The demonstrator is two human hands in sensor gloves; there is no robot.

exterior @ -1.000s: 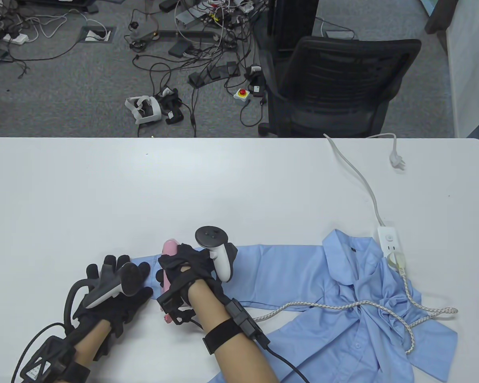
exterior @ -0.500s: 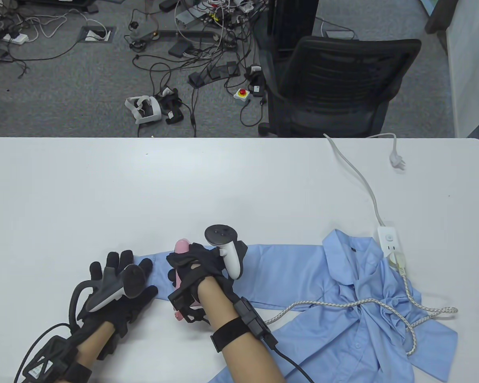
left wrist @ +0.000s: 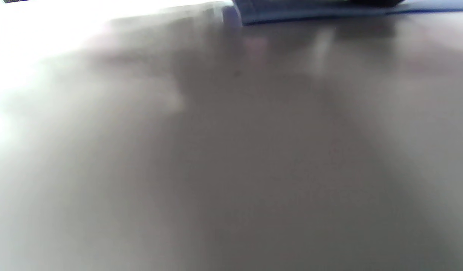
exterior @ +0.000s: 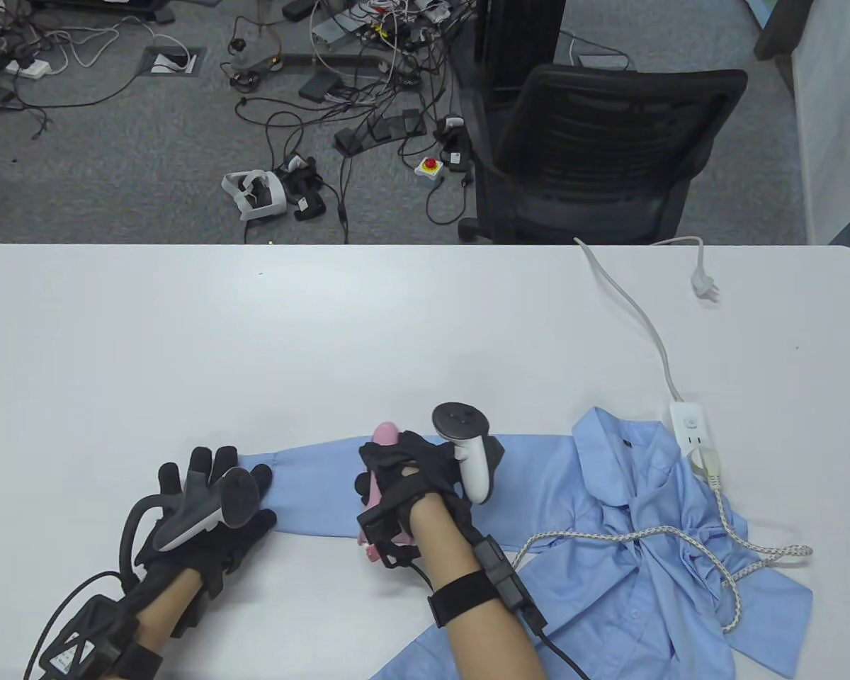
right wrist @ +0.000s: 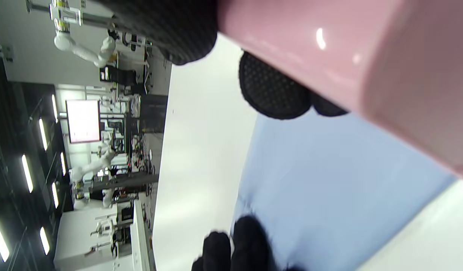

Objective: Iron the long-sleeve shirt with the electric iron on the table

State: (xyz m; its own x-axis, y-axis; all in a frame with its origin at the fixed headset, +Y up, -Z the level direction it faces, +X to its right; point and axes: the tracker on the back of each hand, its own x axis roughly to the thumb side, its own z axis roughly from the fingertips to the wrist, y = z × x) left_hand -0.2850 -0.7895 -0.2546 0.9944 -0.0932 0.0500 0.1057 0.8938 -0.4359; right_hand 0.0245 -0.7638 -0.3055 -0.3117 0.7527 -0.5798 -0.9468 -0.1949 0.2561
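Pale blue cotton: long-sleeve shirt lying on the white table, body bunched toward 4 o'clock, one sleeve stretching flat toward 9 o'clock.

Right hand gripping the handle of the pink electric iron, fingers wrapping it fully; iron sitting on the sleeve, about midway along, nose pointing to 12 o'clock. In the right wrist view, pink iron body filling the upper corner, gloved fingertips curling round it, blue cloth directly beneath.

Left hand lying flat, fingers spreading wide, fingertips pressing on the cuff end of the sleeve at 9 o'clock of the iron; holding nothing. Left wrist view blurred: only tabletop and a strip of blue cloth at the top edge.

Braided iron cord trailing from the iron toward 3 o'clock, looping across the shirt body and running up to the white power strip, plugged in there. Power strip sitting at the collar's 2 o'clock, its own cable running toward 12 o'clock, with its plug lying loose on the table.
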